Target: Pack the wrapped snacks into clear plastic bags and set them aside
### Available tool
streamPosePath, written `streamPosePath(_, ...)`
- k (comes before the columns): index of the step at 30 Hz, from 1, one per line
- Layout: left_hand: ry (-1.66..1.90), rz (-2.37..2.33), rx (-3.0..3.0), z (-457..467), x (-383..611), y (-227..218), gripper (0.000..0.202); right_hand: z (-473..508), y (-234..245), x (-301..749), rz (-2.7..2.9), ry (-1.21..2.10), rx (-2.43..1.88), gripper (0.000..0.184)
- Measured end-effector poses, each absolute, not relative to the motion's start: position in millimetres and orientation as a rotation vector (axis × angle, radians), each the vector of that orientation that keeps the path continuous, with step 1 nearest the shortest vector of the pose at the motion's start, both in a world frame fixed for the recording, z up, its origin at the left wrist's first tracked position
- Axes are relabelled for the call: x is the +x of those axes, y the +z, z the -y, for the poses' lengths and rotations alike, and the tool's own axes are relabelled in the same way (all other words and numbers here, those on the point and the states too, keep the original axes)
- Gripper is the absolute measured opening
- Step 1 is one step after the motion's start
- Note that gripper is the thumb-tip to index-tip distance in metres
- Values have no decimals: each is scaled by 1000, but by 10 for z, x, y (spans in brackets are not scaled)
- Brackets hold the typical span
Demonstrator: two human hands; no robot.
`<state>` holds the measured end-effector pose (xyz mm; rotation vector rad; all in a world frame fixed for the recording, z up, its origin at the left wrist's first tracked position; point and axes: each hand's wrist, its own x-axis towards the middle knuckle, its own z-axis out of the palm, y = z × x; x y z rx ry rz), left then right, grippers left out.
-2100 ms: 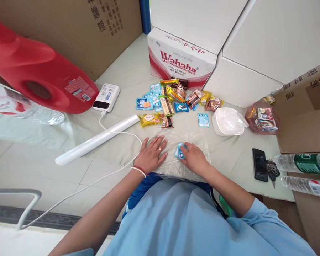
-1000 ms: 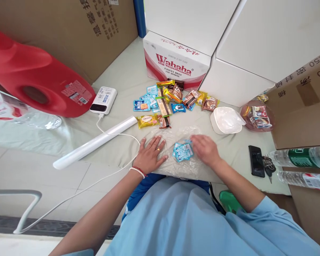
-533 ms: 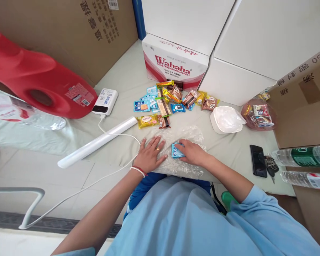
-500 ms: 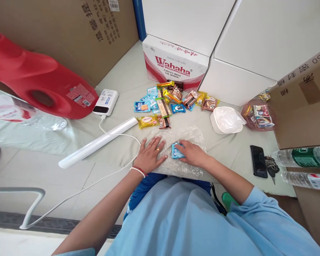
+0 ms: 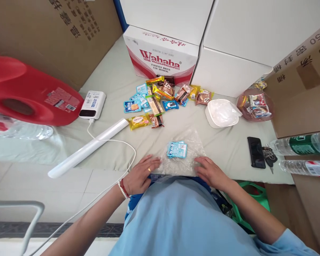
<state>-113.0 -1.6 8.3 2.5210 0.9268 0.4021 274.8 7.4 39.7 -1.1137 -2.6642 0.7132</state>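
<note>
Blue packets lie overlapped on clear film, spread left-right; long axis hard to call. I place them between left hand and right hand, slightly forward, about equally near. Hands at film's edges; pinching or loose, I can't tell.

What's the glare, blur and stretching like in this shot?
Head view: light soft and even, shadows faint; head view, middle: small glints on the clear plastic, with fine print on the blue packets too small to read; head view, left edge: the red jug looks stretched and is cut off.
</note>
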Motion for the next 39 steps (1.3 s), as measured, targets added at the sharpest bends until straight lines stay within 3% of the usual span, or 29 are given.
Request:
streamPosePath(5,252,-1099,2511,-25,-1198,139,67,-430,501,2669,2402,893,-1090,24)
streamPosePath(10,287,-1400,2460,-196,-1088,94,93,-969,648,2484,2253,1108,-1304,21)
streamPosePath(15,271,-1267,2442,-236,-957,213,65,-1361,579,2314,2128,1398,-1430,23)
streamPosePath(19,405,-1332,2402,-200,-912,182,25,-1544,491,2282,2120,1482,-1453,27)
streamPosePath(20,466,-1411,2355,-198,-899,142,25,-1577,469,2283,2116,1485,-1474,28)
streamPosePath(24,750,-1869,2014,-201,-811,-53,34,-1657,424,2275,2249,1316,-1671,26)
streamPosePath(27,855,-2189,1820,-180,-727,-147,30,-1677,510,2233,2533,926,-1906,17)
streamPosePath(30,872,-2335,1808,-125,-665,-175,43,-1724,679,2121,2697,464,-1895,17)
streamPosePath(32,849,-2296,1954,-89,-630,-175,51,-1807,763,1979,2725,312,-1665,31)
streamPosePath(36,676,-1985,2340,-103,-551,-151,70,-2102,735,1553,2831,402,-1327,84)
streamPosePath(37,627,-1931,2382,-128,-531,-136,71,-2180,708,1446,2857,464,-1352,88)
streamPosePath(39,551,-1879,2397,-191,-496,-95,65,-2284,680,1278,2906,589,-1432,72)
